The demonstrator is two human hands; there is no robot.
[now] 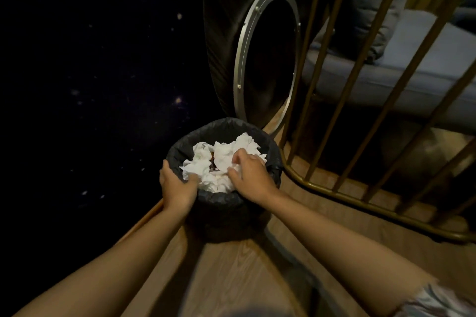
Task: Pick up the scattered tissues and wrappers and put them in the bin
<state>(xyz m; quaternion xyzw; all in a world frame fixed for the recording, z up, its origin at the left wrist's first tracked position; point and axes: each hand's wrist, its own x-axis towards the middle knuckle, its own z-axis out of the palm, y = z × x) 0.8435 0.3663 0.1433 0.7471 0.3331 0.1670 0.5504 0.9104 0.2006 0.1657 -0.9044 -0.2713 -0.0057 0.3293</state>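
A small round bin (226, 203) lined with a black bag stands on the wooden floor at the centre of the view. Crumpled white tissues (226, 154) fill its top. My left hand (177, 185) grips the bin's near-left rim, thumb hooked inside against the tissues. My right hand (251, 174) reaches over the near-right rim with its fingers curled down onto the tissue pile, pressing or grasping it. Something brownish shows between the tissues, too small to name.
A dark speckled carpet (90, 85) lies to the left. Behind the bin leans a dark panel with a round metal-ringed opening (268, 59). A gold metal railing (360, 136) stands to the right, with a grey-blue sofa (412, 72) beyond it.
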